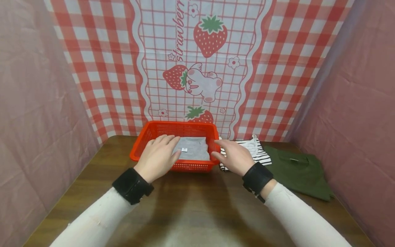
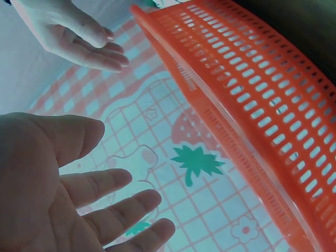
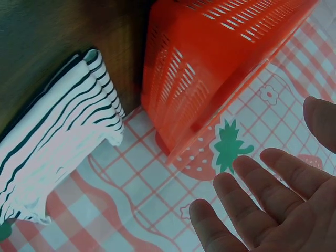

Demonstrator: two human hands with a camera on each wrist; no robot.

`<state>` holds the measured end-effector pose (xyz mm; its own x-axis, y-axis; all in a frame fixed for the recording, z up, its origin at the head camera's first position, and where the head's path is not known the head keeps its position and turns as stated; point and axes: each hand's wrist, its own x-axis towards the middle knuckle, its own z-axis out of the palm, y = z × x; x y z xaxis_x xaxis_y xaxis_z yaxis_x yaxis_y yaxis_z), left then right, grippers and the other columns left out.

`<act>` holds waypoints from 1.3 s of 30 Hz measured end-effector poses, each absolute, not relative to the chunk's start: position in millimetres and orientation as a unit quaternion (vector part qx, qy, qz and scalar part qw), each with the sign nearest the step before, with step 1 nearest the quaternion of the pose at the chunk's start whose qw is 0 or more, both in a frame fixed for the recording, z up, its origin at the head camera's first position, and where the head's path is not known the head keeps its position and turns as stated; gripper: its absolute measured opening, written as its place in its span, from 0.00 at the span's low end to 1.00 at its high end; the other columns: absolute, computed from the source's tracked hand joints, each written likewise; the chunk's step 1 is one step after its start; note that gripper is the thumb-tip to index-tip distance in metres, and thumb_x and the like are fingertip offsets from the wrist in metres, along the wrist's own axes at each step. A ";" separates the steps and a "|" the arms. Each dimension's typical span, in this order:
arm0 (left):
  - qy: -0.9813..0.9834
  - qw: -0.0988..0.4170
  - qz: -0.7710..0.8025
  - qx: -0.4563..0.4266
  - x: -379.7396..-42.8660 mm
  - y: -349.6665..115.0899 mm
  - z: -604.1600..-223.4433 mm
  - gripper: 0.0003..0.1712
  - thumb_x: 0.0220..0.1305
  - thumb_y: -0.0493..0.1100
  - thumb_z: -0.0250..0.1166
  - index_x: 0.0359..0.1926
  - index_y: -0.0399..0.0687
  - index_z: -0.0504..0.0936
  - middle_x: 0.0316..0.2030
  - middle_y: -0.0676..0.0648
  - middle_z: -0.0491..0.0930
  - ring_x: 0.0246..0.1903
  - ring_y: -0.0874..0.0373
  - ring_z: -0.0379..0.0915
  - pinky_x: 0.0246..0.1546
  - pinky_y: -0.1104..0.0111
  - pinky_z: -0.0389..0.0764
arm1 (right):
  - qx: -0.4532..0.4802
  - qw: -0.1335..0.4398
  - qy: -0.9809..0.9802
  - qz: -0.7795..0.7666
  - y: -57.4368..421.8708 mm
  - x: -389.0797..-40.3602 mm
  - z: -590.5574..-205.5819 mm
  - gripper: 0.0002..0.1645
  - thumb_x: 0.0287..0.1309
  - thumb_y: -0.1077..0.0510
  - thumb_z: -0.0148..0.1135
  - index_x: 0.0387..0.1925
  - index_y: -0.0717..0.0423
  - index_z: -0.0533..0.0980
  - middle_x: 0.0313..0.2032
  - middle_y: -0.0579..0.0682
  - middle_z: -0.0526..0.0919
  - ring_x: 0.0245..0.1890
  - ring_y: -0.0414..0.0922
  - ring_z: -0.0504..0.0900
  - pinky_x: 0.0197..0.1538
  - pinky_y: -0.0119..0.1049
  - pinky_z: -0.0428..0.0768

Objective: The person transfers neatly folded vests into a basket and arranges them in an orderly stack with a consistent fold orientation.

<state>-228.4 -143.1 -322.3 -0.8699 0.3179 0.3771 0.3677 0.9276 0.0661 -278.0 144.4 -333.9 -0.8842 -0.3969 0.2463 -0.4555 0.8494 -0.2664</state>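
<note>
An orange-red plastic basket [image 1: 191,167] with slotted walls stands at the back of the table. Inside it lies a folded grey garment [image 1: 194,147] with a small white label. My left hand [image 1: 159,156] hovers over the basket's front left part, its fingers loosely extended and holding nothing. Over the front right corner is my right hand [image 1: 235,156], also bare of any object, with its fingers spread. Both wrist views show the fingers apart from the basket wall [image 2: 262,105]. Beside the basket on the right, a folded black-and-white striped garment [image 3: 63,121] is partly covered by my right hand in the head view.
A folded dark green garment [image 1: 296,171] lies at the table's right, next to the striped one. Behind the wooden table [image 1: 191,212] hangs a red checked cloth [image 1: 111,61] with strawberries. Pink curtains [image 1: 34,113] close off both sides.
</note>
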 end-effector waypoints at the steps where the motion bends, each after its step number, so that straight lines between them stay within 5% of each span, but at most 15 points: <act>1: -0.963 0.188 -0.067 -0.181 -226.8 -142.6 -322.5 0.40 0.73 0.54 0.75 0.78 0.43 0.76 0.71 0.37 0.79 0.71 0.38 0.74 0.71 0.40 0.73 | 0.226 0.097 -0.956 0.160 146.2 -277.3 -334.4 0.37 0.73 0.44 0.73 0.75 0.57 0.77 0.67 0.60 0.84 0.65 0.59 0.83 0.66 0.61 0.81; 9: -0.953 0.214 -0.065 -0.206 -217.8 -136.1 -323.8 0.39 0.72 0.53 0.76 0.76 0.41 0.78 0.70 0.37 0.80 0.70 0.39 0.75 0.72 0.40 0.72 | 0.248 0.134 -0.948 0.151 162.9 -270.5 -342.3 0.37 0.72 0.46 0.74 0.76 0.54 0.78 0.64 0.57 0.87 0.63 0.58 0.86 0.61 0.61 0.84; 18: -0.936 0.255 -0.063 -0.236 -207.5 -125.1 -329.5 0.37 0.68 0.51 0.80 0.72 0.42 0.81 0.68 0.38 0.82 0.67 0.40 0.78 0.67 0.41 0.78 | 0.254 0.144 -0.947 0.130 177.6 -258.2 -349.0 0.37 0.71 0.47 0.75 0.74 0.58 0.78 0.66 0.60 0.85 0.67 0.60 0.83 0.67 0.62 0.79; 39: -0.943 0.214 -0.073 -0.245 -191.6 -102.4 -344.7 0.40 0.70 0.56 0.78 0.77 0.48 0.78 0.74 0.40 0.78 0.73 0.41 0.73 0.72 0.39 0.72 | 0.245 0.161 -0.948 0.126 202.5 -238.6 -373.7 0.35 0.69 0.49 0.77 0.71 0.59 0.80 0.64 0.59 0.86 0.66 0.59 0.84 0.65 0.61 0.81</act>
